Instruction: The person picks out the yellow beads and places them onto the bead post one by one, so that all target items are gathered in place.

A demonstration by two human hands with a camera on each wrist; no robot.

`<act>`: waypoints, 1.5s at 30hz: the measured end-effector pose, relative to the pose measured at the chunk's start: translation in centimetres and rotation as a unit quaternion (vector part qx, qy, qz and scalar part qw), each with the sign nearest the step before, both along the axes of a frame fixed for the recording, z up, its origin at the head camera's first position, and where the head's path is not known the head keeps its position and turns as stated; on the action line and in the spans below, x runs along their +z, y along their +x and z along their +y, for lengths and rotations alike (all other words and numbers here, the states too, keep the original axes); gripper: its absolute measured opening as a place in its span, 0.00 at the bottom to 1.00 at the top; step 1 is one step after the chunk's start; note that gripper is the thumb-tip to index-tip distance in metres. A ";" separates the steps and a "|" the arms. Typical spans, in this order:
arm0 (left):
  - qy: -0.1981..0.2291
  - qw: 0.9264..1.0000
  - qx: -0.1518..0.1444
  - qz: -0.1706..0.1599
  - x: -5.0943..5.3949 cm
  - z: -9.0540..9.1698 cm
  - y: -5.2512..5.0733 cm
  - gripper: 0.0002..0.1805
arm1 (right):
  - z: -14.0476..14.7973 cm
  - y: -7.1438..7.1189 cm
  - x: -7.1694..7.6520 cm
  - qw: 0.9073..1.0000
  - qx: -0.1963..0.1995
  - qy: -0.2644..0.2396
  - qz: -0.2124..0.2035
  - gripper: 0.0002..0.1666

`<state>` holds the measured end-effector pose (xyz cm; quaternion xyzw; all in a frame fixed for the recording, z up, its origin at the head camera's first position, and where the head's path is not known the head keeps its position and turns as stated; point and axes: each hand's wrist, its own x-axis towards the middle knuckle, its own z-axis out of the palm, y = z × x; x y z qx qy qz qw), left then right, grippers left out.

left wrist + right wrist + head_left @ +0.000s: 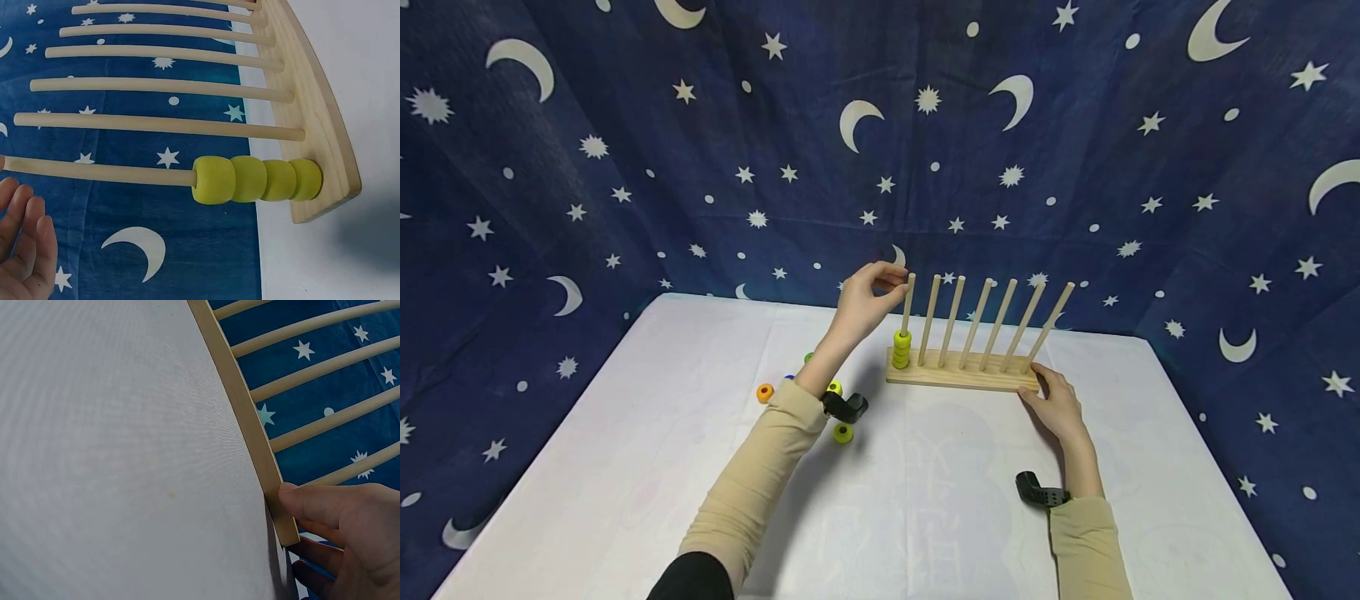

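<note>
A wooden peg rack (958, 380) stands on the table, with a row of several upright pegs. Its leftmost peg carries a stack of several yellow-green beads (902, 350), pushed down against the base; the left wrist view shows the stack (257, 179) closely. My left hand (863, 302) is at the top of that peg, fingers loosely bent, with no bead visible in it. A fingertip lies at or beside the peg's tip; contact is unclear. At the rack's right end, my right hand (1058, 407) grips the base (253, 434), thumb in front and fingers behind.
Left of the rack lie loose beads: an orange bead (764, 392), a yellow bead (843, 432), another yellow bead (835, 387), and green and blue ones partly hidden by my left arm. A dark blue star-patterned cloth (925, 167) hangs behind the white table (962, 500).
</note>
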<state>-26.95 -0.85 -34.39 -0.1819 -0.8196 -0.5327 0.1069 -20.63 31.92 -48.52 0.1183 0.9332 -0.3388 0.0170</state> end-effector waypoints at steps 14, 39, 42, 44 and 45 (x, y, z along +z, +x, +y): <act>-0.016 1.000 0.007 -0.012 -2.0 -2.1 1.8 0.12 | -0.1 0.2 0.1 1.000 -0.003 -0.006 -0.004 0.39; -0.032 0.996 0.018 -0.082 -6.7 -4.9 5.6 0.11 | -0.1 0.2 0.3 1.000 0.001 -0.002 -0.008 0.39; -0.039 0.995 0.014 -0.089 -7.3 -5.3 6.1 0.11 | -0.1 0.1 0.2 1.000 -0.001 -0.003 -0.009 0.39; -0.043 0.995 0.012 -0.095 -7.7 -5.5 6.5 0.12 | -0.1 0.1 0.1 1.000 -0.002 -0.002 -0.006 0.39; -0.044 0.994 0.011 -0.098 -8.0 -5.6 6.6 0.12 | 0.0 0.0 0.1 1.000 -0.002 -0.001 -0.004 0.39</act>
